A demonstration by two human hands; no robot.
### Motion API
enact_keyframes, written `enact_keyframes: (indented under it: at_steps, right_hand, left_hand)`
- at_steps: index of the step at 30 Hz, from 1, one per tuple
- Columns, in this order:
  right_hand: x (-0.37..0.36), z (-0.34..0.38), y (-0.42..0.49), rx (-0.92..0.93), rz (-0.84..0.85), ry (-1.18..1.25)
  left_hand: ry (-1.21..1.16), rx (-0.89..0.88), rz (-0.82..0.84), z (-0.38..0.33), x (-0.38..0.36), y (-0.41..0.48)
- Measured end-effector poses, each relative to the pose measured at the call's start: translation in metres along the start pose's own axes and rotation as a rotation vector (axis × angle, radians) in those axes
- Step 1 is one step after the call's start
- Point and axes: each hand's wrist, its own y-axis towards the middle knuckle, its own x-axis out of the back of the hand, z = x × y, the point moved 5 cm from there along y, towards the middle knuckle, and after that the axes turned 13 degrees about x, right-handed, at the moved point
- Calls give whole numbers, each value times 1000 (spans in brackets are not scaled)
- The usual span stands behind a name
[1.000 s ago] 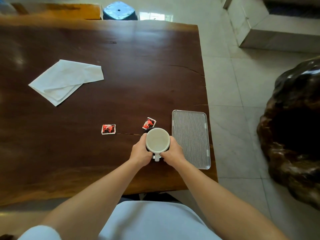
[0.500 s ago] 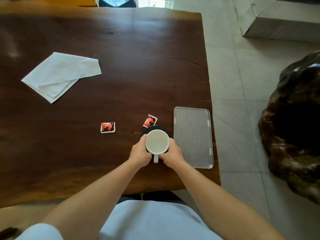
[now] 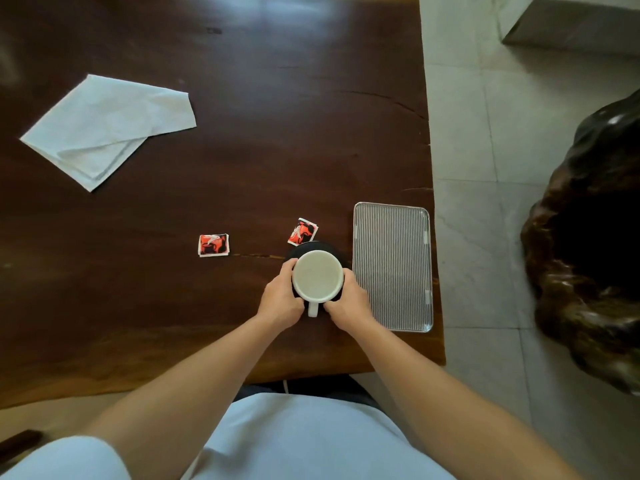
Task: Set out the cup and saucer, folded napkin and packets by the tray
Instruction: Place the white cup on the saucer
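Head view, looking down past a pale shirt and two bare forearms: the left grip (image 3: 280,296) and the right grip (image 3: 349,303) close on a white cup (image 3: 318,276) from opposite sides, fingers curled against its wall, thumbs toward the person. Both grips are narrow, holding the cup between them. Whether the fingers also reach the dish below cannot be told. The cup's handle (image 3: 312,309) points back at the person, showing in the gap between the two thumbs. Under the cup sits a dark saucer (image 3: 313,244), visible mostly as a rim on the far side of the grips.

Just beside the right grip, on its outer side, lies a ribbed metal tray (image 3: 393,268) – rectangular, long edge running away from the person, close to the bench (image 3: 277,133) edge. The saucer's rim comes near the tray's left edge.

Just beyond the grips a red-and-white packet (image 3: 302,232) lies tilted, its near corner at the saucer's rim. A second packet (image 3: 213,244) lies apart on the outer side of the left grip. Well beyond and far out from the left grip, a folded white napkin (image 3: 107,129) lies flat on the dark wood – one layer slipped out of line with the other.

Past the tray, off the bench, is a pale tiled floor (image 3: 485,237) with a dark, gnarled wooden lump (image 3: 588,254).
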Motion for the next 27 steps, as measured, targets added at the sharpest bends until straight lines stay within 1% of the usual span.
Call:
enact_keyframes:
  at_steps: [3,9,14,22,27]
  right_hand:
    - [-3,-2,2,-5,8,7]
    - [-6,-3,1,-29,6,51]
    - [-3,-9,-3,-109,32,55]
    - [15,-8,-3,-68,-53,-1]
    - [22,7,-8,-17,-203,-99]
  left_hand:
    - [9,27,36,5,0,-1]
    - [10,43,50,1,1,-5]
    - [56,105,34,7,7,-8]
    - [27,151,-39,18,25,-19]
    - [35,159,-109,30,44,-31]
